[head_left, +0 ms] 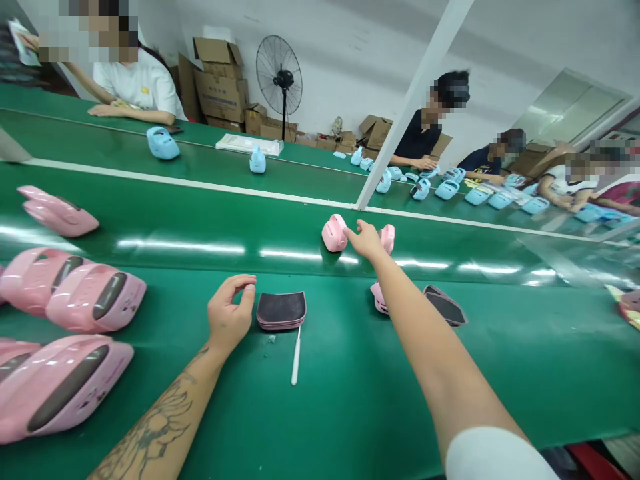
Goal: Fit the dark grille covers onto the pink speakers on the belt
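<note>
White sleeve (500, 457) sits nearest me. My right hand (367, 240), half open, is at a shiny pink case (333, 235) on the green belt (220, 213); touching, I can't tell. My left hand (231, 310) curls loosely, empty. Behind stands a fan (279, 75).

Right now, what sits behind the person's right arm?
Parts of a far pink casing, a nearer pink casing and a dark panel show past the right arm. Their covered portions, and anything wholly behind it, cannot be seen.
</note>
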`<state>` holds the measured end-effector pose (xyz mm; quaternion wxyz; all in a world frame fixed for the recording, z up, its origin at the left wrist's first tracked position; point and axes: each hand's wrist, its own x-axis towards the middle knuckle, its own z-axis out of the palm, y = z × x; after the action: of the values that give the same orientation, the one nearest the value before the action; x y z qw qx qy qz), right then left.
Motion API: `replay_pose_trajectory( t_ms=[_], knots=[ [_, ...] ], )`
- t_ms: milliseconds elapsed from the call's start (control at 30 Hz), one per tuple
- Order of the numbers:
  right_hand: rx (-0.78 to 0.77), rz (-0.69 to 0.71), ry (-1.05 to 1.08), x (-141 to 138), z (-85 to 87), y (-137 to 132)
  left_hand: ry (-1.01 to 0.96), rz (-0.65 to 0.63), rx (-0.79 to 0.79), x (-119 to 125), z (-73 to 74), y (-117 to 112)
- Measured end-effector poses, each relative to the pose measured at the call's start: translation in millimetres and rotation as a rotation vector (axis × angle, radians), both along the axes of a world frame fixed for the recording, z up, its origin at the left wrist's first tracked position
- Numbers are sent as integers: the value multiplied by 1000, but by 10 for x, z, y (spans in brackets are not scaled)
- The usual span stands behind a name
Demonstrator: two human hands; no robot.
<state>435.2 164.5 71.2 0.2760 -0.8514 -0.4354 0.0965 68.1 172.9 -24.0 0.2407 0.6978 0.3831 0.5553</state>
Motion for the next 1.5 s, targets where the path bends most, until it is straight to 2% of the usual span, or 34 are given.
replay_pose_trajectory(
  t_ms=[100,200,267,400,467,533,567,633,700,767,867,967,1100,1267,1367,1500],
  knots=[
    [23,5,81,-282,115,376,32,24,42,-51,44,-23],
    [49,28,106,-565,306,370,69,10,64,-63,103,-90],
    [91,74,96,-811,470,189,87,-41,54,-39,154,-148],
    [198,246,98,-1489,749,-371,118,-149,-12,-14,339,-263],
    [252,442,229,-1798,788,-594,128,-150,5,-64,458,-306],
    [247,635,461,-1959,734,-708,112,-109,41,-153,548,-322],
    [232,666,532,-1968,674,-731,76,-89,29,-203,569,-320],
    [193,583,522,-1870,501,-743,-111,-113,-93,-290,555,-300],
    [153,425,391,-1689,281,-760,-341,-203,-255,-339,479,-276],
    [83,341,298,-1526,55,-808,-494,-296,-376,-347,383,-268],
    [-26,299,241,-1431,-224,-910,-592,-381,-515,-322,285,-290],
    [-77,278,228,-1487,-390,-973,-640,-445,-616,-298,260,-324],
    [-56,229,222,-1584,-459,-971,-621,-471,-680,-295,255,-334],
    [38,188,255,-1665,-396,-975,-622,-472,-664,-319,266,-322],
    [89,164,293,-1719,-332,-1009,-654,-456,-622,-324,339,-344],
    [153,112,377,-1781,-296,-1091,-758,-407,-598,-291,522,-429]
  ],
)
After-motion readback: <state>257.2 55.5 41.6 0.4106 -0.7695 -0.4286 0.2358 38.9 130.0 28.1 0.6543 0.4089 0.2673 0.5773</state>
